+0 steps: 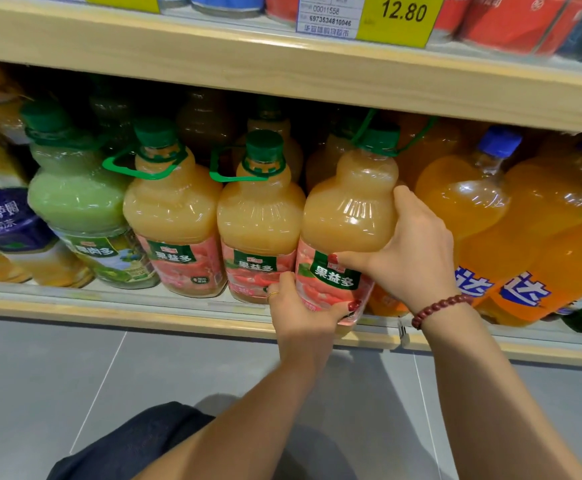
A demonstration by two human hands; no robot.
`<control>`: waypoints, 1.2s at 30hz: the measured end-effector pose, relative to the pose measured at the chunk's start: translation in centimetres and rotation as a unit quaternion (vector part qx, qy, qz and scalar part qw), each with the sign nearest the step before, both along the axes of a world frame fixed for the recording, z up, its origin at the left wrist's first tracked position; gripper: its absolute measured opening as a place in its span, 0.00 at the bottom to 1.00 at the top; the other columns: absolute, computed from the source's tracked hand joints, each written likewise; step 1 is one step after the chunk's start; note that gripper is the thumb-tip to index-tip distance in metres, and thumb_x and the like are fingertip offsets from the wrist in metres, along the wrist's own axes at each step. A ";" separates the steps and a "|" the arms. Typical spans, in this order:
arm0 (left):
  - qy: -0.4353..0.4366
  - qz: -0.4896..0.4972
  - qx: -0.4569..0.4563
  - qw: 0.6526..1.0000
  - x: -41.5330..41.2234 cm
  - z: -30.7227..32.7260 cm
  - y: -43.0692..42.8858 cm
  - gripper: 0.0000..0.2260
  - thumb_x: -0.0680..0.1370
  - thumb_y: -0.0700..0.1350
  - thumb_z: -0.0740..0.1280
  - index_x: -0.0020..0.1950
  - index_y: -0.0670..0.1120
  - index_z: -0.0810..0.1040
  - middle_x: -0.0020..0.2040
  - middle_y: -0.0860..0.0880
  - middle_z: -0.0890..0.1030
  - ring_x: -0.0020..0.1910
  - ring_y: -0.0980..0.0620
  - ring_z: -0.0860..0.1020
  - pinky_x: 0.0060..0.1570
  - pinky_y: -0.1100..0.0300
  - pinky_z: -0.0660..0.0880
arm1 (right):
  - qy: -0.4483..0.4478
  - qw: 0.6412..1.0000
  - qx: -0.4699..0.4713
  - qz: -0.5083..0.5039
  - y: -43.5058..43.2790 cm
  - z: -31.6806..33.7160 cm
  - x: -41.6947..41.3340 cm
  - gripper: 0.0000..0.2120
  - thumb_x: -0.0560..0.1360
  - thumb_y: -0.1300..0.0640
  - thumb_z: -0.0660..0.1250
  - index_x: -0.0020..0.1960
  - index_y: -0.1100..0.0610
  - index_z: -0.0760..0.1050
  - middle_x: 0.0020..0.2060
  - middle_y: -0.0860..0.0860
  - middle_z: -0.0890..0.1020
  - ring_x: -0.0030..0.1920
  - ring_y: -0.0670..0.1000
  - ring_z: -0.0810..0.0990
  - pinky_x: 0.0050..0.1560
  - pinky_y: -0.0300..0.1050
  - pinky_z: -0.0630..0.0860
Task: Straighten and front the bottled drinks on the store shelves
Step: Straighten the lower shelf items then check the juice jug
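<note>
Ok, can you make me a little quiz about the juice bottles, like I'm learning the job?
1. True or false: both hands hold the same bottle.
2. What colour are the juice bottle caps?
3. Which sits right of the held bottle: A) green juice, B) orange soda?

Key:
1. True: left hand and right hand grip the peach juice bottle.
2. Green, see this cap.
3. B, the orange soda.

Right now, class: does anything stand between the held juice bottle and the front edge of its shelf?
Nothing visible does. Both hands, left and right, grip the juice bottle, whose base already sits at the shelf edge, level with its neighbour.
</note>
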State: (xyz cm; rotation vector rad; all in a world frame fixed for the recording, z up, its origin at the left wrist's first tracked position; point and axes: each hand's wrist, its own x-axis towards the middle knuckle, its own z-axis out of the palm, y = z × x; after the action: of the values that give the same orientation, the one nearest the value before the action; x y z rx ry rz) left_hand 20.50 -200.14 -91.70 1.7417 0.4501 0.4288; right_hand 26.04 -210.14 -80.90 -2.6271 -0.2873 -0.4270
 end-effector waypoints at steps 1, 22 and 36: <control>-0.008 0.003 0.002 1.000 0.1 -0.1 -0.1 0.23 0.60 0.40 0.81 0.48 0.47 0.72 0.46 0.47 0.76 0.44 0.59 0.71 0.40 0.79 0.65 | 0.000 1.000 0.001 -0.001 0.0 -0.1 0.0 0.35 0.55 0.41 0.82 0.47 0.52 0.62 0.44 0.47 0.72 0.43 0.49 0.69 0.38 0.42 0.62; -0.105 0.088 -0.074 0.988 1.1 -1.8 -2.5 0.28 0.64 0.33 0.78 0.61 0.41 0.74 0.54 0.50 0.71 0.54 0.55 0.73 0.53 0.67 0.75 | -0.043 0.996 0.066 0.034 -0.9 -0.8 0.1 0.48 0.56 0.47 0.83 0.69 0.62 0.68 0.61 0.57 0.78 0.60 0.58 0.77 0.57 0.52 0.75; -0.129 0.082 -0.088 0.984 1.8 -2.4 -3.2 0.27 0.64 0.40 0.75 0.61 0.40 0.72 0.55 0.48 0.69 0.56 0.49 0.73 0.55 0.52 0.78 | -0.061 0.989 0.115 0.064 -1.4 -1.4 -0.2 0.47 0.60 0.54 0.83 0.72 0.64 0.65 0.68 0.59 0.73 0.69 0.57 0.72 0.66 0.39 0.63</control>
State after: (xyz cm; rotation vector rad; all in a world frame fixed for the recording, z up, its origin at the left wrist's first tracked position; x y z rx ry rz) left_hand 22.35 -203.34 -94.14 1.4593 0.4310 0.7018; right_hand 25.82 -211.59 -82.34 -2.3474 -0.4165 -0.5437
